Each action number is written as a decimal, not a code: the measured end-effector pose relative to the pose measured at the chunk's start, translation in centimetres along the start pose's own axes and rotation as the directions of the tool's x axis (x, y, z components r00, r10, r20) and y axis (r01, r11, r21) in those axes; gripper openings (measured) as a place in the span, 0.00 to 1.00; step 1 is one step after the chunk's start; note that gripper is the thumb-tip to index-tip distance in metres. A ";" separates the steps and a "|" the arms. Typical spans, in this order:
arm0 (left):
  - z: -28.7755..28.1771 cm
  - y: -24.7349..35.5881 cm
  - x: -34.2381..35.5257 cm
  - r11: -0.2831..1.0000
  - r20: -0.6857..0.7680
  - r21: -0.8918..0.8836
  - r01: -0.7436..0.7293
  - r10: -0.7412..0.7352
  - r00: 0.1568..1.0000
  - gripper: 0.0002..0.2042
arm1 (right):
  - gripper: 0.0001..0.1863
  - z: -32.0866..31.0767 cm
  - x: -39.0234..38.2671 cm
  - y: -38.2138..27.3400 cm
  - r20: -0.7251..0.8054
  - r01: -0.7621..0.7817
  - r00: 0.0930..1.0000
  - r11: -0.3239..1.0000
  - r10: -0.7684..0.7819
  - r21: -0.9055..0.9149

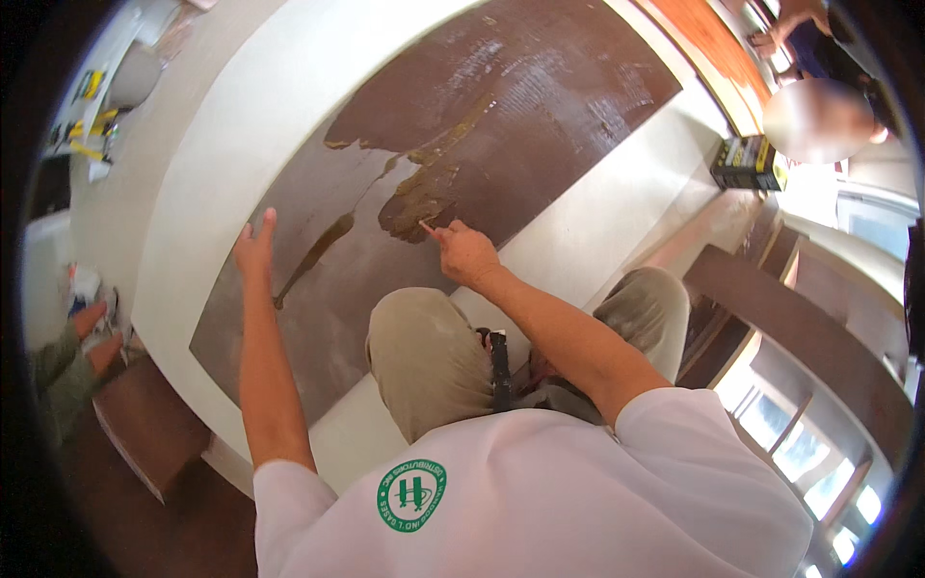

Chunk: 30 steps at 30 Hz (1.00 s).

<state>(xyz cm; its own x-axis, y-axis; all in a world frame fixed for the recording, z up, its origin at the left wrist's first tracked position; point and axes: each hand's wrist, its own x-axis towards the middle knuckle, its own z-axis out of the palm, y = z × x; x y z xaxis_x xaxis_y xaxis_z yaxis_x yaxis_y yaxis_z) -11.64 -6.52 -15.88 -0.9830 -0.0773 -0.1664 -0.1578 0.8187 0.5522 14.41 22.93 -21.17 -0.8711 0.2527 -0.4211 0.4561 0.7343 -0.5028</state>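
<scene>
A large brown sheet (578, 116) lies in front of me, with a pool of wet amber-brown adhesive (414, 204) near its middle. A thin streak of the same stuff runs down toward the near left. My right hand (468, 254) is closed round a small thin tool (426, 226), mostly hidden by the fingers, its end at the pool's near edge. My left hand (255, 247) is held at the sheet's left edge, thumb and fingers apart and holding nothing. Whether it touches the sheet I cannot tell.
A white surface (207, 193) surrounds the sheet. My bent knees (424, 356) are at its near side. A dark rectangular can (750, 164) stands at the far right, near another person (819, 120). Dark wooden frames (800, 328) are to my right. Another person's feet (96, 337) show at the left.
</scene>
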 end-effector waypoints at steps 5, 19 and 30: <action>-8.0 0.3 -23.1 0.835 0.417 -0.511 0.204 0.033 0.908 0.37 | 0.18 -8.7 5.2 3.3 -0.131 -0.192 0.975 0.976 0.178 -0.106; -17.5 5.5 -36.3 0.853 0.074 -0.487 0.187 -0.173 0.982 0.30 | 0.15 2.1 0.5 -1.2 -0.039 0.151 0.987 0.988 -0.153 -0.037; -4.8 15.4 -35.3 0.700 0.429 -0.517 -0.493 0.710 0.558 0.31 | 0.19 -1.2 0.7 4.7 -0.318 -0.057 0.948 0.960 -0.034 -0.275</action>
<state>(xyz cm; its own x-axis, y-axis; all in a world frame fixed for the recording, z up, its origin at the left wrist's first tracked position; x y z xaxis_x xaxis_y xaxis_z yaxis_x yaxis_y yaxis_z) 20.22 6.03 2.44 -0.6204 0.7826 -0.0514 0.3256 0.3167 0.8909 15.72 27.31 -22.89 -0.8990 0.4143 -0.1419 0.4375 0.8636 -0.2504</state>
